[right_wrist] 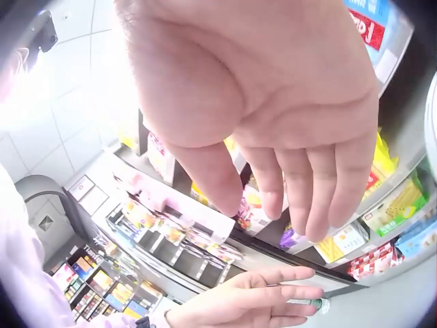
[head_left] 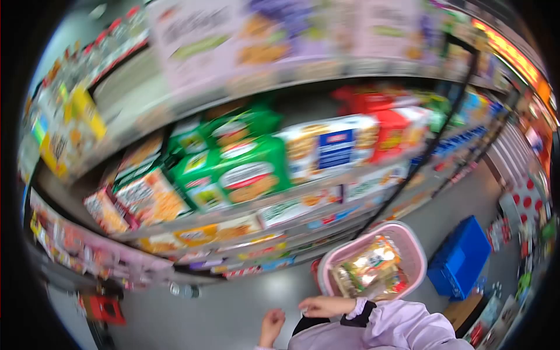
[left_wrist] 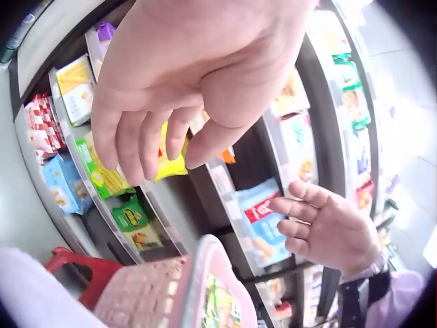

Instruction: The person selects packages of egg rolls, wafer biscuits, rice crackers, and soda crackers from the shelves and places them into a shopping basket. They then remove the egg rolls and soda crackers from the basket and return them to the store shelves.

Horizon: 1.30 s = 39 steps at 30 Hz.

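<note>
In the head view, a shelf unit (head_left: 233, 213) of packaged food stretched across the aisle. Green packs (head_left: 248, 169), a white-and-blue pack (head_left: 335, 149) and red packs (head_left: 391, 137) lined the front edge of one shelf, with large pale purple boxes (head_left: 280, 35) on the shelf above. Below the unit's lower front edge stood a pink basket (head_left: 415, 251), with shiny packets (head_left: 373, 262) heaped inside its rim; a blue crate (head_left: 461, 256) was beside it. The left hand (head_left: 272, 328) and right hand (head_left: 328, 306) were low in front of the body, near each other but apart, the right one nearer the basket's near edge. Their fingers were loosely bent and had hold of nothing.

In the left wrist view, the left hand hung with its fingers relaxed and slightly bent, its palm empty. The right hand, with a dark band (left_wrist: 355, 301) at the wrist, was open, fingers extended and apart. A light-blue pack (left_wrist: 263, 222) with a red label sat on a shelf behind it, at the front edge. The basket showed at the bottom, its red handle (left_wrist: 89, 277) to one side.

In the right wrist view, the right hand had its fingers long and nearly straight, holding nothing. The left hand was below it, open and empty, its fingers spread.
</note>
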Motion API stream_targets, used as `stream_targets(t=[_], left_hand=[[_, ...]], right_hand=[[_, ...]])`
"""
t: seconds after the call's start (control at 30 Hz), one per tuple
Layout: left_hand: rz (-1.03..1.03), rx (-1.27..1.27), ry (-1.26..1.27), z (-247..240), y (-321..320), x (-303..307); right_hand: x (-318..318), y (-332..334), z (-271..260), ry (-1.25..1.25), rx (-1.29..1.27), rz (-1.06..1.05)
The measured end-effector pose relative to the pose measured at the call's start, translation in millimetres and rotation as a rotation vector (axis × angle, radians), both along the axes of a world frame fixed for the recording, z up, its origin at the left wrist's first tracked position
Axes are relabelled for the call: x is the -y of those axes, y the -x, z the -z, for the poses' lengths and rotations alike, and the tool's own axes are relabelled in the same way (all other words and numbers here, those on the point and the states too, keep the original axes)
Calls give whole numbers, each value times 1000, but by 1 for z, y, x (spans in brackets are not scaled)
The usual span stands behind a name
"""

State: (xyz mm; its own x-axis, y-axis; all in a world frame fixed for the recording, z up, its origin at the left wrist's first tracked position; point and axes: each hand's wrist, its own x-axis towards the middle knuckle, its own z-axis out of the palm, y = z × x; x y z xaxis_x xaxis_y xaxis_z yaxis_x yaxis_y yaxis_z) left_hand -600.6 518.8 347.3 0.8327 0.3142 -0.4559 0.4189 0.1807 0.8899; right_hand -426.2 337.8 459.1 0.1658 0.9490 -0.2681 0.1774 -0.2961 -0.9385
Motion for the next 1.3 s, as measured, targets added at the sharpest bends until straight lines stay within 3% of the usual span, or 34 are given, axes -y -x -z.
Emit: stream_targets(t=[0.13, 0.17, 0.23, 0.27, 0.37, 0.43, 0.5, 0.57, 0.7, 1.0, 1.17, 1.23, 1.3], left_hand=[[262, 127, -64, -82, -21, 76], [321, 161, -141, -87, -27, 94], [419, 235, -288, -91, -45, 135], [451, 256, -187, -108, -62, 164], [551, 209, -89, -145, -82, 260], [700, 233, -48, -136, -86, 322], [857, 277, 45, -133, -86, 381], [982, 210, 22, -152, -84, 433], [1144, 208, -11, -141, -85, 487], [1157, 78, -21, -110, -145, 542], [1015, 76, 105, -95, -211, 562], [892, -41, 238, -91, -244, 569], [850, 12, 186, -85, -282, 577]], right_hand=[[112, 25, -34, -43, -30, 119], [141, 27, -58, 15, 36, 123], [203, 42, -40, -96, 43, 240], [234, 55, -48, -200, -38, 399], [330, 78, -46, -196, 26, 574], [392, 98, -49, -210, -5, 732], [444, 118, -48, -179, -259, 928], [489, 137, -36, -157, -230, 1076], [550, 167, -24, -123, -289, 1219], [616, 162, 7, -72, -342, 1382], [655, 85, 23, -66, -303, 1347], [670, 44, 30, -85, -305, 1352], [686, 2, 30, -46, -287, 1343]])
